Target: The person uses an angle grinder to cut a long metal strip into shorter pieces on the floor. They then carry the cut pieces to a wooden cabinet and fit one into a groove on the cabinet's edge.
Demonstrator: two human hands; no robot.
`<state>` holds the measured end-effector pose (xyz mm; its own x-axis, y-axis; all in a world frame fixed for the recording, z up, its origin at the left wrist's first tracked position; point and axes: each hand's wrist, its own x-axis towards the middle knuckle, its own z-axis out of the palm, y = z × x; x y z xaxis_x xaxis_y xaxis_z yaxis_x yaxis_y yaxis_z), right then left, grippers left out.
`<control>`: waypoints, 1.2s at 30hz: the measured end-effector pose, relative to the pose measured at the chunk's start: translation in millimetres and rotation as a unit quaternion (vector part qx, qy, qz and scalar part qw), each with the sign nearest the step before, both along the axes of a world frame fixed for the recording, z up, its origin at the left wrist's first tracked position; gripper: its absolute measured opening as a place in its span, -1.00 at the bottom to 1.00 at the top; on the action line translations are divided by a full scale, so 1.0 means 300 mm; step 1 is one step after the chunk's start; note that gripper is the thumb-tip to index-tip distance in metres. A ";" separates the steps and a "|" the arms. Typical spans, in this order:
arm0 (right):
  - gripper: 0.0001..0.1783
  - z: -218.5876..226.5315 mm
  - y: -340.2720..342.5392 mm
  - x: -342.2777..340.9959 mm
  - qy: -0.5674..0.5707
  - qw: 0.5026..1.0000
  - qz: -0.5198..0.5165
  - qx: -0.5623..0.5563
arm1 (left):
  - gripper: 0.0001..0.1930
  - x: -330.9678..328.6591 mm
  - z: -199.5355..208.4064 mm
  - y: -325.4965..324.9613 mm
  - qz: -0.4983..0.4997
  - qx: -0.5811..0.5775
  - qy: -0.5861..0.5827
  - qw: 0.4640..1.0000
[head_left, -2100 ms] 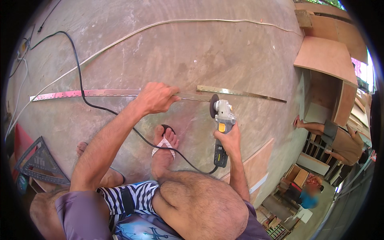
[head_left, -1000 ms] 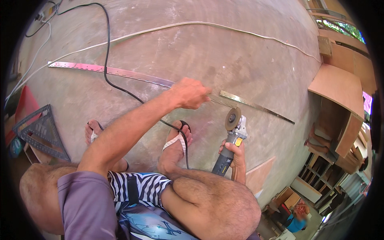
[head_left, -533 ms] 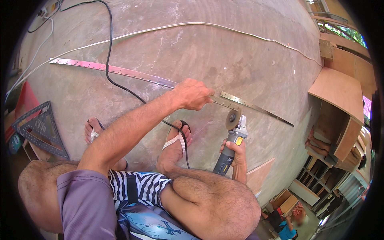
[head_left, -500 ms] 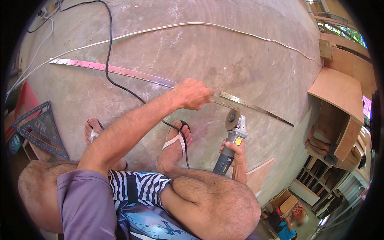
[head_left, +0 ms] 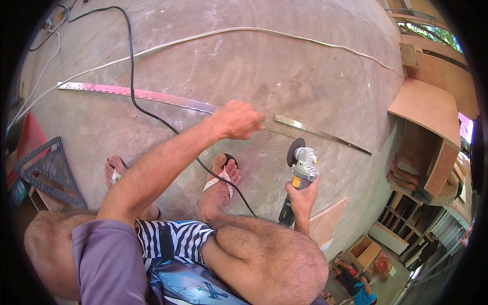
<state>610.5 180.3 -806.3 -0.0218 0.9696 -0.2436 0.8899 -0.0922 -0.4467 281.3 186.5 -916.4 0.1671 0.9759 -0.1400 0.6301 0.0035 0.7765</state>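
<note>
My left hand (head_left: 238, 121) is closed on a long, thin metal piano hinge (head_left: 152, 96) lying across the floor, its short right end sticking out past my fingers. In my right hand (head_left: 305, 197), fingers wrapped round the body, is a grey and black angle grinder (head_left: 306, 163). Its dark cutting disc (head_left: 294, 152) stands on edge just right of the hinge's end, with a small gap seeming to lie between them; whether it spins I cannot tell. Beyond the disc lies a shorter hinge piece (head_left: 325, 135), slanting down to the right.
A black cable (head_left: 152, 115) crosses the long hinge and runs past my right foot. A pale cable (head_left: 203, 35) curves across the floor farther off. At left lies a black speed square (head_left: 40, 178); at right are a plywood board (head_left: 325, 223), a wooden cabinet (head_left: 424, 109) and another person (head_left: 363, 292).
The grinder has turned in my right hand and shifted slightly right, its disc now more edge-on and away from the hinge's end. My left hand keeps its grip on the hinge.
</note>
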 end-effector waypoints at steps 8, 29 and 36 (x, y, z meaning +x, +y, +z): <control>-0.18 0.017 0.007 -0.033 -0.092 0.996 -0.002 -0.013 | -0.74 0.000 -0.006 -0.004 0.001 0.005 0.003 1.000; -0.28 -0.027 0.086 0.020 -0.071 0.997 0.010 -0.013 | -0.76 0.008 -0.015 -0.028 -0.010 0.012 0.002 1.000; -0.44 -0.044 0.081 0.132 0.317 0.881 -0.143 -0.320 | -0.75 0.005 -0.013 -0.023 -0.006 0.010 0.006 1.000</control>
